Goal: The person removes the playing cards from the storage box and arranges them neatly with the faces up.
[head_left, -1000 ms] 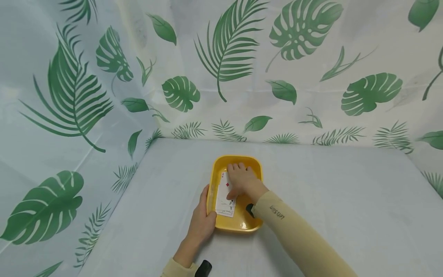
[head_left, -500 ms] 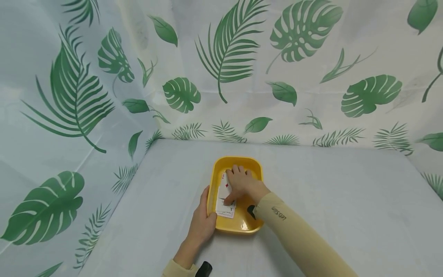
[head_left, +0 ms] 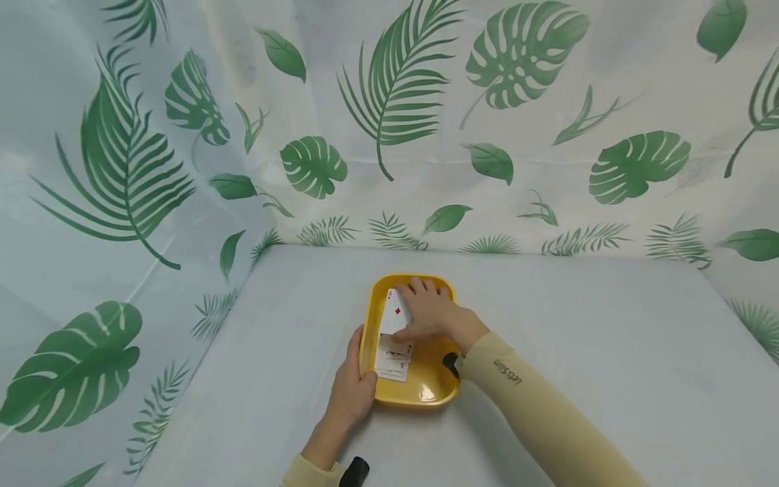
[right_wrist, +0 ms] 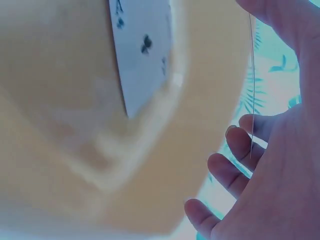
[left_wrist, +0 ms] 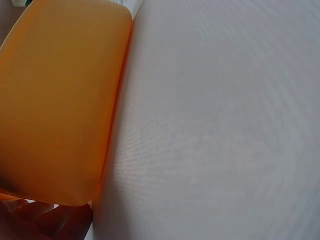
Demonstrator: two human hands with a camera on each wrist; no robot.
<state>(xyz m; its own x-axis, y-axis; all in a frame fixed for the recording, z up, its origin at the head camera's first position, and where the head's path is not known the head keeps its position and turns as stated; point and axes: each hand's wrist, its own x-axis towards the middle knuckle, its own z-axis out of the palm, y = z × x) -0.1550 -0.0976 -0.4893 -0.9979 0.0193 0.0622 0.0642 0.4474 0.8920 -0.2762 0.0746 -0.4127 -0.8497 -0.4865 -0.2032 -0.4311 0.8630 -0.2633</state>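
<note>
My left hand (head_left: 351, 391) grips the left side of a yellow plastic tray (head_left: 435, 387), thumb over the rim and fingers along the outer wall. The tray's outside (left_wrist: 60, 110) fills the left of the left wrist view. Over the tray, my right hand (head_left: 429, 312) pinches an ace of diamonds (head_left: 395, 320) between thumb and fingers; its card edge (right_wrist: 252, 85) shows as a thin line in the right wrist view. Below it, overlapping playing cards (head_left: 393, 369) lie along the tray's left side. One is an ace of clubs (right_wrist: 142, 55). My right palm and fingers hide part of the tray.
The tray stands on a table with a pale cloth (head_left: 578, 338). A white curtain (head_left: 389, 196) printed with green leaves rises behind and along the left. Black wrist straps (head_left: 355, 471) show at both cuffs.
The ace of diamonds has risen off the other cards in my right hand, and more of those cards shows beneath. My left hand keeps its grip on the tray.
</note>
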